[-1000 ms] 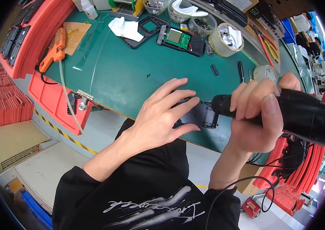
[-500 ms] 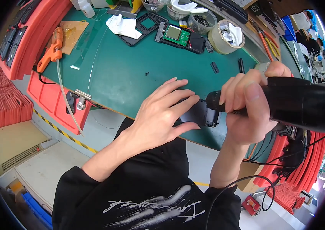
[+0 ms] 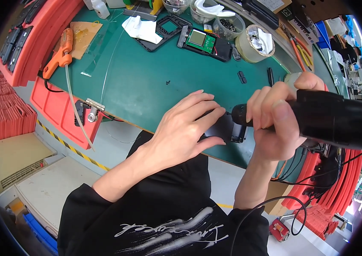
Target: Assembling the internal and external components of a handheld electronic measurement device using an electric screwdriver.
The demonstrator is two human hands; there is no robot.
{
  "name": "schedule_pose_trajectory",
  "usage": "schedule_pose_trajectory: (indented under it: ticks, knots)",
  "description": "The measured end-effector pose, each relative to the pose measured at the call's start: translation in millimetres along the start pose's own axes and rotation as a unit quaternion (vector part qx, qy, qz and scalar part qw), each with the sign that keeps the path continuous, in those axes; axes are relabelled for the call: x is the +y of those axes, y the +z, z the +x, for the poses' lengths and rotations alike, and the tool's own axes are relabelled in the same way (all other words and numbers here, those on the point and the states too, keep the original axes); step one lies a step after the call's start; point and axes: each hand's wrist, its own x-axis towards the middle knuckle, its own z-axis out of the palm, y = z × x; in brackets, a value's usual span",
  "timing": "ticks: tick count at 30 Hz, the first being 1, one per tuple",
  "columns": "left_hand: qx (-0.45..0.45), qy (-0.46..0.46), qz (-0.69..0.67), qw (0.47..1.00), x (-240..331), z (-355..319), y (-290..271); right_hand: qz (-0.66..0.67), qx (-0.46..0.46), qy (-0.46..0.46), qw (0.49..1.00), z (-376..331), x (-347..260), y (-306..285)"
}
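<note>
My right hand is wrapped round a black electric screwdriver, held nearly level. Its tip points left, at the upper edge of a black plastic housing. Whether the tip sits in a screw is too small to tell. Over that housing, near the bench's front edge, my left hand grips it, thumb on the near side and fingers on the far side. The hand hides the housing's left part. A few tiny black screws lie on the green mat, beyond my left hand.
At the back lie an opened device with a green circuit board, a black frame and a white cloth. Tubs of small parts stand beside them. An orange glue gun rests at left; pliers lie at right.
The view has shifted slightly, so the bench items appear a little lower and to the right. Both hands keep their grip, the screwdriver still at the housing.
</note>
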Motion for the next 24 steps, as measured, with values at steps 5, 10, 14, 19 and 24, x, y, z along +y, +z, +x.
schedule_pose_trajectory:
  ticks: [5, 10, 14, 19, 24]
  knots:
    - [0.006, 0.000, -0.008, 1.000, 0, -2, 1, 0.039, -0.022, -0.008, 0.999, 3, -4, -5]
    - [0.017, 0.005, -0.012, 1.000, -1, -2, 1, 0.155, -0.026, -0.058, 0.986, 23, -25, 7]
    - [0.002, 0.003, -0.021, 1.000, -1, -1, 1, 0.041, 0.061, 0.010, 0.997, 33, 5, 47]
    - [0.004, 0.006, -0.007, 1.000, -2, -5, 1, 0.102, 0.013, 0.013, 0.995, 39, 43, 70]
    - [-0.018, -0.019, -0.022, 0.999, -3, -8, -2, 0.054, 0.006, 0.034, 0.998, 38, 56, 80]
